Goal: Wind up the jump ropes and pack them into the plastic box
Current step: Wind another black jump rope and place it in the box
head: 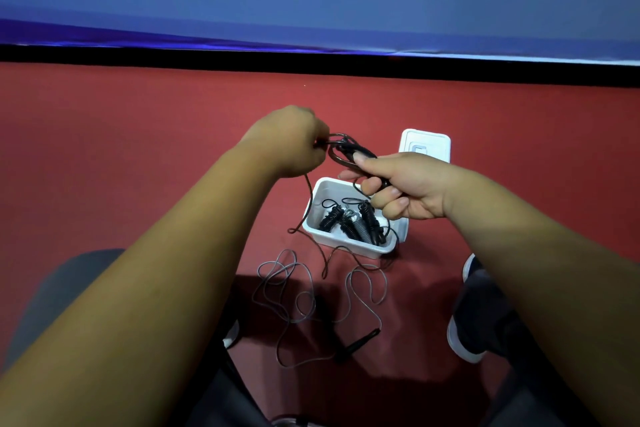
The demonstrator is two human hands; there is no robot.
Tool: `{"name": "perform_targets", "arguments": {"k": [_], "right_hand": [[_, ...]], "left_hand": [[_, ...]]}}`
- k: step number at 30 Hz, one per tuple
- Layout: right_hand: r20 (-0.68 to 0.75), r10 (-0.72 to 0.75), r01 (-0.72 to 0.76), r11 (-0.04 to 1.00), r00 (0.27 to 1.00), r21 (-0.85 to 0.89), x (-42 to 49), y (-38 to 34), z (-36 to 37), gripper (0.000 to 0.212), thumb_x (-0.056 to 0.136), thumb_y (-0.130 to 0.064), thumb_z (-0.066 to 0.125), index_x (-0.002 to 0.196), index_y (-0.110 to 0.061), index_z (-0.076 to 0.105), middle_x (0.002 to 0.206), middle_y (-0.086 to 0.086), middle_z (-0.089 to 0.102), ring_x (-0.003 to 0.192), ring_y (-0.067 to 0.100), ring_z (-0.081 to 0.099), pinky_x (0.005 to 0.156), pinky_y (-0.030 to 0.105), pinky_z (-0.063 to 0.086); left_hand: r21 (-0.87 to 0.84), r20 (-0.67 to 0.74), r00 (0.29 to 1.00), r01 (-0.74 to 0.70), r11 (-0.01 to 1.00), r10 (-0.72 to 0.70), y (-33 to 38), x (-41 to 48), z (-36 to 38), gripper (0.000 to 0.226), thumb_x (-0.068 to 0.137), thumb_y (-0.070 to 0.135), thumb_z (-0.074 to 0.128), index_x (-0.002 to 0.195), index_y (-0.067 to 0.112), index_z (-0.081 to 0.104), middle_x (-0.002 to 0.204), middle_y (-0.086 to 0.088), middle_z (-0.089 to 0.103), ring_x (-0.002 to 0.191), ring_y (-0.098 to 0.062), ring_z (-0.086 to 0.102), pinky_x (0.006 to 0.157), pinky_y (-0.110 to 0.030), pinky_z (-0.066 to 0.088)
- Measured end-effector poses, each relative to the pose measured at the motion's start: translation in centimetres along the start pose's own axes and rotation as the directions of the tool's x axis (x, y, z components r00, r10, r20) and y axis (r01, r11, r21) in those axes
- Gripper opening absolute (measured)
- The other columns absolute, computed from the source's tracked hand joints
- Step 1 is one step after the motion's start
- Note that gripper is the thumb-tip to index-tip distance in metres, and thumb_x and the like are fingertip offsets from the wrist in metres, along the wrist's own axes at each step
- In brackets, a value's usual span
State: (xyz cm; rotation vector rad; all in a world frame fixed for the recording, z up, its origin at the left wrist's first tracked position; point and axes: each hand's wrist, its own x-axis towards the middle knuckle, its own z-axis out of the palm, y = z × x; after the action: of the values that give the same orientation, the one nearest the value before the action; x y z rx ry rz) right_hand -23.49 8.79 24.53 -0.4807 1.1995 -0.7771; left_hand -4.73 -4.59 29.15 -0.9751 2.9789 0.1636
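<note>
My right hand [398, 187] grips the black handles of a black jump rope [349, 149] above the white plastic box [349, 246]. My left hand [294, 142] pinches the cord of that rope just left of the handles, where it forms a loop. The rest of the cord hangs from my left hand to the floor by the box. Inside the box lie several wound ropes [353, 222]. A grey jump rope [301, 302] lies loose and tangled on the red floor in front of the box, with its black handle [360, 340] at the near right.
The box's white lid [426, 146] lies on the floor behind the box. My shoes [464, 336] and knees frame the near floor. A black strip and a blue banner [311, 3] run along the far edge of the red floor.
</note>
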Motion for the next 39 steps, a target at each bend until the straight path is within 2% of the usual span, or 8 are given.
{"name": "perform_targets", "arguments": {"k": [5,14,22,24,27,32,35,39], "right_hand": [[0.068,0.032,-0.029,0.999,0.997,-0.04,-0.6,-0.4,0.2,0.061,0.093,-0.049,0.066,0.139,-0.009,0.065,0.072,-0.008,0.038,0.051,0.002,0.02,0.04,0.015,0.018],[-0.149,-0.1,0.126,0.976,0.984,0.175,0.6,-0.9,-0.4,0.078,0.098,-0.073,0.05,0.138,-0.007,0.061,0.07,-0.007,0.04,0.049,0.002,0.022,0.04,0.017,0.018],[-0.207,-0.194,0.249,0.925,0.959,0.288,0.3,-1.6,-0.3,0.038,0.103,-0.053,0.062,0.107,-0.015,0.061,0.067,-0.007,0.04,0.047,0.004,0.022,0.037,0.018,0.019],[-0.219,-0.202,0.266,0.908,0.955,0.324,0.4,-1.7,-0.3,0.031,0.105,-0.045,0.059,0.109,-0.015,0.057,0.067,-0.006,0.041,0.047,0.004,0.022,0.036,0.019,0.019],[-0.249,-0.217,0.297,0.888,0.944,0.352,0.5,-2.0,-0.5,0.022,0.108,-0.037,0.052,0.103,-0.015,0.049,0.068,-0.005,0.041,0.047,0.004,0.024,0.036,0.019,0.018],[-0.274,-0.269,0.363,0.846,0.923,0.39,0.1,-2.6,-0.9,0.015,0.107,-0.033,0.044,0.099,-0.02,0.045,0.067,-0.004,0.041,0.045,0.005,0.023,0.036,0.02,0.017],[-0.251,-0.288,0.365,0.858,0.924,0.361,-0.5,-2.9,-0.7,0.016,0.106,-0.033,0.044,0.095,-0.022,0.04,0.066,-0.005,0.039,0.046,0.006,0.021,0.037,0.02,0.017],[-0.177,-0.283,0.315,0.929,0.943,0.196,-0.8,-2.5,0.2,0.012,0.106,-0.033,0.046,0.102,-0.022,0.045,0.069,-0.002,0.04,0.049,0.008,0.019,0.041,0.021,0.015]], "left_hand": [[0.014,0.004,0.999,0.044,0.999,-0.044,-0.6,0.1,0.2,0.023,0.092,0.028,0.05,0.086,0.015,0.068,0.085,-0.01,0.064,0.08,-0.034,0.057,0.072,-0.045,0.055],[-0.256,0.056,0.993,-0.085,0.963,0.102,-0.3,-0.1,-0.4,0.007,0.095,0.031,0.074,0.1,0.027,0.075,0.084,0.012,0.071,0.082,-0.011,0.065,0.077,-0.031,0.051],[-0.389,0.142,0.986,-0.029,0.921,0.091,0.0,-0.3,0.1,0.022,0.091,0.049,0.076,0.083,0.029,0.075,0.077,0.01,0.075,0.079,-0.011,0.069,0.074,-0.03,0.052],[-0.526,0.216,0.974,0.055,0.849,0.071,-0.1,-0.5,0.3,0.028,0.095,0.048,0.071,0.086,0.021,0.078,0.079,0.003,0.078,0.082,-0.017,0.074,0.082,-0.034,0.057],[-0.793,0.29,0.951,0.173,0.584,0.111,0.2,-0.8,0.6,0.036,0.104,0.037,0.062,0.094,0.004,0.074,0.085,-0.026,0.069,0.079,-0.023,0.074,0.08,-0.034,0.06],[-0.938,0.217,0.964,0.164,0.305,0.15,0.4,-0.6,-0.5,0.042,0.109,0.04,0.048,0.105,0.008,0.074,0.075,-0.005,0.052,0.06,-0.017,0.039,0.065,-0.03,0.041],[-0.882,0.221,0.975,0.206,0.423,-0.015,0.6,-0.3,-1.1,0.061,0.104,0.065,0.042,0.114,0.017,0.077,0.066,-0.002,0.049,0.059,-0.018,0.037,0.06,-0.03,0.039],[-0.86,0.108,0.983,0.169,0.481,-0.151,0.7,-0.4,-1.0,0.05,0.097,0.073,0.048,0.121,0.035,0.071,0.068,0.001,0.061,0.06,-0.019,0.042,0.057,-0.03,0.036]]}}
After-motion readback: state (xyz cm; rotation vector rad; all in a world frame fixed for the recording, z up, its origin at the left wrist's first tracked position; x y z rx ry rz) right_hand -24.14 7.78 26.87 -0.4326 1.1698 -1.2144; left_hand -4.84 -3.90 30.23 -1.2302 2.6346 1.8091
